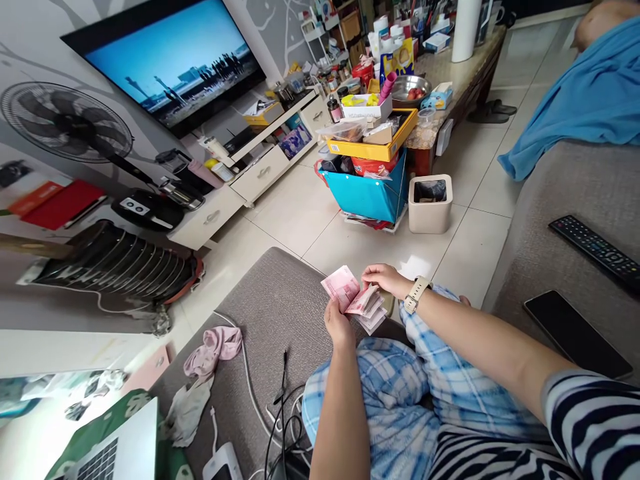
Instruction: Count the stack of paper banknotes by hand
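A folded stack of pink banknotes (344,285) is held in front of me, above my knees. My left hand (338,323) grips the stack from below at its fold, with the thumb against the notes. At the upper edges of the fanned notes, my right hand (384,277) pinches a note between thumb and fingers. Several note ends spread out to the lower right. A beige watch (417,294) sits on my right wrist.
On the grey sofa (280,293) lie tangled cables (285,413), a pink cloth (214,350) and a laptop (115,447). To the right are a phone (575,333) and a remote (600,250). A bin (430,217) and a blue basket (367,193) stand ahead.
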The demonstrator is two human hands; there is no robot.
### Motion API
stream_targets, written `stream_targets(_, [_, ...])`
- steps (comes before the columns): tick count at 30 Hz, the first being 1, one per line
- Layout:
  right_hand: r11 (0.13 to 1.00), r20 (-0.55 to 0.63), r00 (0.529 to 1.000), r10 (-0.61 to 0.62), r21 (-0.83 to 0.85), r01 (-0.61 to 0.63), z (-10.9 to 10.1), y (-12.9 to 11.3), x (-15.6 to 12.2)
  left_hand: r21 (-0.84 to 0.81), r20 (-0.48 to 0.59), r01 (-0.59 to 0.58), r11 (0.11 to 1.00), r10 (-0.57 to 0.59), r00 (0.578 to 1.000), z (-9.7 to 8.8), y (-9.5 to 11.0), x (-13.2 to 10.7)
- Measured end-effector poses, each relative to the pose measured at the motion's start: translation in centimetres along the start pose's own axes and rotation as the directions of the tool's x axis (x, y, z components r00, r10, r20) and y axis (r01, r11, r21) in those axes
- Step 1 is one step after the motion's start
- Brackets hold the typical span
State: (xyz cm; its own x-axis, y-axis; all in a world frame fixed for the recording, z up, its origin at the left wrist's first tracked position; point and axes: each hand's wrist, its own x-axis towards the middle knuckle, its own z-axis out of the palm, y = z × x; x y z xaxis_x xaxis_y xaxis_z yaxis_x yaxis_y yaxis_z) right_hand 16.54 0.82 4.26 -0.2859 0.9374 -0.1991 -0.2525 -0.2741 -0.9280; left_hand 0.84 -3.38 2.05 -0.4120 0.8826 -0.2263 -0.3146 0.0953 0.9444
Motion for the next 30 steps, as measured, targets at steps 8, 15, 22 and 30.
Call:
stream_targets(8, [1.0, 0.01, 1.0, -0.008, -0.029, 0.008, -0.19, 0.1, 0.0, -0.056, 0.042, 0.025, 0.998, -0.023, 0.999, 0.45, 0.3, -0.18])
stream_targets(15, [0.999, -0.125, 0.992, -0.03, -0.043, 0.024, -0.41, 0.78, 0.67, -0.05, 0.076, 0.041, 0.998, -0.037, 0.996, 0.22, -0.19, 0.19])
stream_targets(22, [0.999, -0.083, 0.996, -0.042, -0.012, 0.041, -0.12, 0.19, 0.21, -0.023, 0.11, 0.021, 1.0, -0.018, 0.994, 0.09, -0.28, 0.11])
stream_targets(30, [0.997, -0.059, 0.998, -0.035, -0.067, 0.031, -0.33, 0.63, 0.28, 0.025, 0.093, 0.006, 1.0, -0.008, 0.996, 0.0, -0.45, 0.3])
